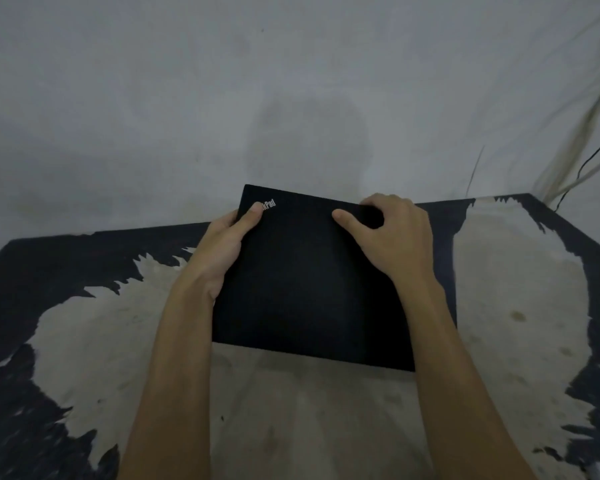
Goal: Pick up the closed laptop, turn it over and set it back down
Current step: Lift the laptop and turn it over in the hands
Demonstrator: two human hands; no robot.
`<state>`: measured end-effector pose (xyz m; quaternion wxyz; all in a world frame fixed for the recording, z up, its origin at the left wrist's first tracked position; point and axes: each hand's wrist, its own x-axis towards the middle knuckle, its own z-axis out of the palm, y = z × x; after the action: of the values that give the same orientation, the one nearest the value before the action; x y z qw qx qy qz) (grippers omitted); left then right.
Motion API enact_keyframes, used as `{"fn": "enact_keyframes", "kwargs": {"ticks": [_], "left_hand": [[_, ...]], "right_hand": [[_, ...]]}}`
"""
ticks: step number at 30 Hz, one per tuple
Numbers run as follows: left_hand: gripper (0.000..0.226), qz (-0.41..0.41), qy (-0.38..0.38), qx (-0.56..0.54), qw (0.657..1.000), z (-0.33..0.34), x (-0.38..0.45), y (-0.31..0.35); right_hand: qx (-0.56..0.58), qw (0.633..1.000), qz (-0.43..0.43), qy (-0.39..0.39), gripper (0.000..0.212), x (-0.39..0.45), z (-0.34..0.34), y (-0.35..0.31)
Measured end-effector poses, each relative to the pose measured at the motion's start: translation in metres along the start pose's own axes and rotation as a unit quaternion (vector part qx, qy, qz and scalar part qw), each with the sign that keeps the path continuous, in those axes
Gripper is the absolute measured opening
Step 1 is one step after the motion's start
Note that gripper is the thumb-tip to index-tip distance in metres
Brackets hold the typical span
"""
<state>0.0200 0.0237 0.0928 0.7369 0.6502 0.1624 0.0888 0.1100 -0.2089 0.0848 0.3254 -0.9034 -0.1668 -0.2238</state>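
Note:
The closed black laptop [309, 282] is held in front of me above the table, its lid with the white logo facing me and its far edge raised. My left hand [222, 247] grips its left edge, thumb lying on the lid near the logo. My right hand [392, 233] grips the far right corner, thumb on the lid and fingers curled over the edge. Both sets of fingers are hidden behind the laptop.
The table [516, 306] has a dark top with large worn pale patches. A grey stained wall [222, 98] stands right behind it. Cables [589, 157] hang down the wall at the far right corner.

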Motion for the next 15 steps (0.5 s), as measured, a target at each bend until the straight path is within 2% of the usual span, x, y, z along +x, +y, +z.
{"fn": "enact_keyframes", "kwargs": {"ticks": [5,10,13,15], "left_hand": [[0.038,0.025,0.069,-0.062,0.995,-0.008,0.005,-0.005],[0.035,0.066,0.155,-0.111,0.98,-0.01,0.011,-0.011],[0.032,0.098,0.188,-0.141,0.967,-0.008,0.012,-0.013],[0.03,0.111,0.207,-0.164,0.958,-0.005,0.013,-0.017]], "right_hand": [[0.012,1.0,-0.019,-0.016,0.07,-0.003,0.006,-0.004],[0.027,0.999,-0.016,-0.009,0.07,-0.006,0.014,-0.007],[0.071,0.997,0.022,0.02,0.071,-0.01,0.023,-0.007],[0.121,0.989,0.061,0.052,0.081,-0.013,0.03,-0.009]]}}
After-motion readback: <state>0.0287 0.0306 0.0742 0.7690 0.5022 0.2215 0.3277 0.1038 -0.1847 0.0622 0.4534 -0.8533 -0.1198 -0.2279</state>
